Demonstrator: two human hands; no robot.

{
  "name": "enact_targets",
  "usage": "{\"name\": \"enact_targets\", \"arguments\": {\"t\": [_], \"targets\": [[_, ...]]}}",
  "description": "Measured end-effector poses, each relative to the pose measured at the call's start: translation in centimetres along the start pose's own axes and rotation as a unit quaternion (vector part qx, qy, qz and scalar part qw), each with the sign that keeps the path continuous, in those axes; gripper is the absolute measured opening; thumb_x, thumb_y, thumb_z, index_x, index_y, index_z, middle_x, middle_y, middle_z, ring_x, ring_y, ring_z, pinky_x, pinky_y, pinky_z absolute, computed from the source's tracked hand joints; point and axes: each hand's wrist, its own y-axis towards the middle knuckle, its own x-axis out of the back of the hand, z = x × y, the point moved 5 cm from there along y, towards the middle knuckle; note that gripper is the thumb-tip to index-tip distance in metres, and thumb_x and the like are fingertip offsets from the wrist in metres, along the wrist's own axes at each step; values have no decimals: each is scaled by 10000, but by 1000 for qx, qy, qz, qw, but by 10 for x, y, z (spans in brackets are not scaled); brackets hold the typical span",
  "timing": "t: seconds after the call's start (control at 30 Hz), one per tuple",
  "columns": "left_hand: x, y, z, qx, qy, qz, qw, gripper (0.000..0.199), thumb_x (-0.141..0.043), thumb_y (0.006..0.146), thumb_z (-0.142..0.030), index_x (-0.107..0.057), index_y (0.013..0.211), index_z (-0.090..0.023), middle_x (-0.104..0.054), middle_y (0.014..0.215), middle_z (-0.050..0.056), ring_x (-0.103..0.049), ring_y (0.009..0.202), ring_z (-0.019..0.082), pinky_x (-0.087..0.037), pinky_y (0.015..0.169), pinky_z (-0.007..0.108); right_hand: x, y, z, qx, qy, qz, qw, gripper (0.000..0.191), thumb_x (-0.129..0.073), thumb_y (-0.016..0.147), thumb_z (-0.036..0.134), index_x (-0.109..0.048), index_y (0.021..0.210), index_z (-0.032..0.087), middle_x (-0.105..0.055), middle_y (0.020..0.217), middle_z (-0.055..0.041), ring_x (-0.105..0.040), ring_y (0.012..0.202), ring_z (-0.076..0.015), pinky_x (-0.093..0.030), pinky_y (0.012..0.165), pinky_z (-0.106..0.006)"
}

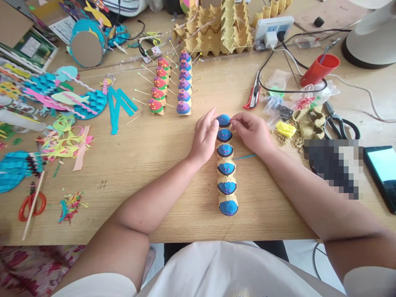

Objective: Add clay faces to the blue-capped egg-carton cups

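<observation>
Carton strip (226, 168): far cup (224, 120) between half-open left hand (204, 135), pinched right hand (252, 131).

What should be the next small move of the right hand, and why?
Probably the right hand should press gently at the edge of the farthest blue dome while the left hand steadies it: the right fingers are at its right edge, and the left hand is at its left.
</observation>
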Motion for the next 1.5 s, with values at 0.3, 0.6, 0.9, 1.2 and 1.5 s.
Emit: {"name": "enact_targets", "arguments": {"t": [0.3, 0.6, 0.9, 1.2, 1.5], "targets": [[4, -2, -2, -26, 52, -49, 997, 610, -423, 1053, -729, -675, 1401, -296, -747, 1320, 92, -674, 1305, 234, -477, 1205, 409, -4, -3, 9, 28, -8, 47, 998, 275, -745, 940, 493, -688, 843, 242, -680, 784, -20, -546, 721, -186, -445, 689, -340], [7, -3, -26, -80, 133, -58, 986, 245, -659, 1039, -465, -800, 1077, -268, -810, 1149, 44, -696, 1171, 227, -474, 1140, 391, -6, -4, 12, 36, 31, 64, 997, 269, -738, 947, 496, -689, 861, 246, -703, 848, -35, -606, 800, -207, -479, 770, -359], [7, -4, -26, -78, 144, -63, 985, 179, -714, 1011, -386, -848, 1057, -278, -804, 1095, 38, -695, 1138, 217, -486, 1114, 381, -6, -5, 13, 20, 17, 56, 998, 242, -752, 929, 471, -724, 859, 240, -684, 768, -17, -536, 693, -177, -430, 671, -334], [8, -3, -24, -66, 140, -62, 986, 190, -724, 1002, -413, -865, 1065, -303, -793, 1083, 38, -688, 1136, 224, -498, 1114, 387, -4, -5, 16, 8, 5, 44, 999, 225, -766, 912, 438, -747, 840, 226, -694, 737, -19, -531, 659, -167, -415, 623, -321], [9, -3, -24, -62, 136, -64, 987, 165, -736, 995, -363, -870, 1067, -302, -806, 1085, 37, -695, 1138, 220, -512, 1110, 383, -4, -4, 12, -7, 14, 45, 999, 223, -771, 905, 435, -749, 843, 222, -697, 725, -19, -535, 643, -160, -408, 601, -314]]}}
